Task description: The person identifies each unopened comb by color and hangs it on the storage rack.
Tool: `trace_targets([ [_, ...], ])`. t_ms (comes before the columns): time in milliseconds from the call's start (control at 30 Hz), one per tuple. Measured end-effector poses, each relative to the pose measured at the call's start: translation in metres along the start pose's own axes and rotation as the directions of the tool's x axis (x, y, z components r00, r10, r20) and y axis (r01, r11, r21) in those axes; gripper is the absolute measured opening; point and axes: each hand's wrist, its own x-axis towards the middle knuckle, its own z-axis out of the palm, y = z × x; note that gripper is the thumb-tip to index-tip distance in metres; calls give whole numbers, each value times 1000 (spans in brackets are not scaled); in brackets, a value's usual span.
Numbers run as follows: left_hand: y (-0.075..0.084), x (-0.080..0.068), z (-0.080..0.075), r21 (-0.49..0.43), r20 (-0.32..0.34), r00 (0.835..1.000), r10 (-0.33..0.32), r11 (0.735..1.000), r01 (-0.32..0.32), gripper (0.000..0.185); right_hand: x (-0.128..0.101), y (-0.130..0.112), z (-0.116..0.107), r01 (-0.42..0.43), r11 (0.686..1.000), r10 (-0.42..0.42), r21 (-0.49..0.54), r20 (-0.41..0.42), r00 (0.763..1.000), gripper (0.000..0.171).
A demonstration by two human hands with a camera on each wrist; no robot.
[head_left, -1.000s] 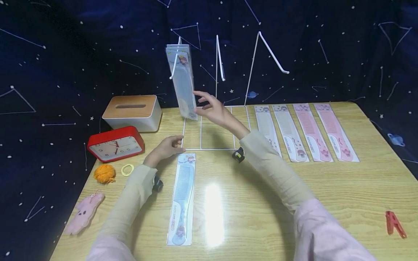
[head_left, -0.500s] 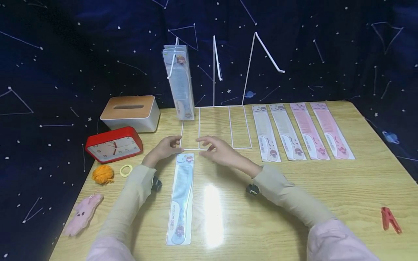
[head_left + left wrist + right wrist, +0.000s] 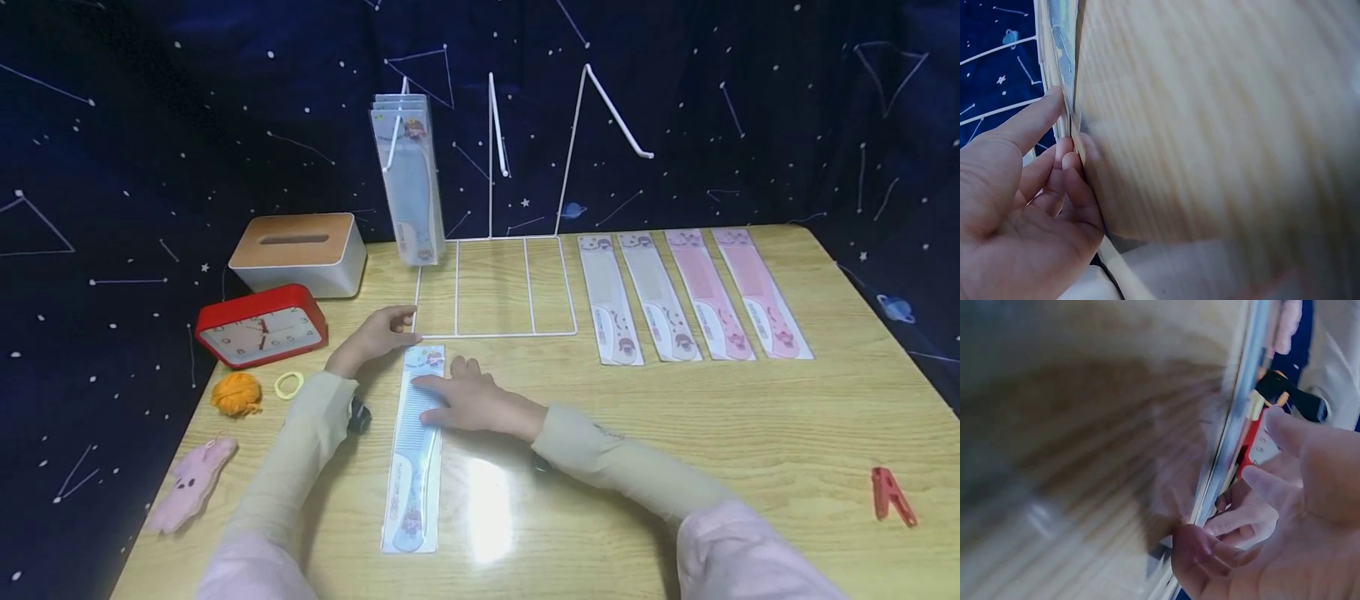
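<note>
I was at the picking-up step, as I judged it: one blue packaged comb (image 3: 415,450) lay flat on the wooden table (image 3: 750,433), just in front of the white wire rack (image 3: 495,287), and the next move called for getting fingertips under its thin edge and lifting it without bending the sleeve.

The table was backed by a dark blue cloth with stars and constellations (image 3: 750,108). On the rack's left peg hung several blue combs (image 3: 408,179); its other two pegs were bare. To the right of the rack lay four more packaged combs (image 3: 690,296) in a row, two pale and two pink. On the left sat a tissue box (image 3: 296,254), a red clock (image 3: 258,327), an orange ball of yarn (image 3: 236,393), a yellow hair tie (image 3: 288,385) and a pink plush toy (image 3: 191,483); a red clothes peg (image 3: 892,496) lay near the right edge.

My right hand (image 3: 468,402) lay spread on the comb's upper part, fingers loosely extended and pressing it, clamped on nothing. My left hand (image 3: 375,336) rested at the rack's front left corner, its fingers relaxed against the wire.
</note>
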Motion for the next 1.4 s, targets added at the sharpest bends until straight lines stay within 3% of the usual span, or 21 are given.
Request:
trace_targets([
  [100, -1, 1, 1, -9, 1, 1000, -1, 1000, 1, 62, 3, -4, 3, -21, 994, 22, -105, 4, 1000, 60],
  [200, -2, 1, 2, -17, 4, 1000, 2, 1000, -1, 62, 2, -2, 5, -35, 991, 35, -132, -8, 999, 59],
  [433, 2, -1, -1, -18, -6, 999, 31, 999, -32, 61, -18, 7, -6, -43, 998, 40, -49, -45, 998, 56],
  [667, 2, 0, -2, -20, -10, 999, 37, 999, -37, 61, -39, 12, -4, -81, 997, 79, -20, -58, 995, 76],
  [1033, 3, -2, -2, -34, 7, 1000, 21, 999, -20, 61, -53, 28, 2, -80, 970, 95, 230, -53, 994, 76],
  [1267, 3, -2, -1, -25, 4, 1000, 19, 1000, -19, 61, -57, 37, -5, -51, 924, 85, 380, -72, 994, 67],
  [1400, 3, -1, -2, -34, 4, 1000, 30, 999, -29, 60, -60, 36, -15, 23, 897, 38, 442, -128, 991, 64],
])
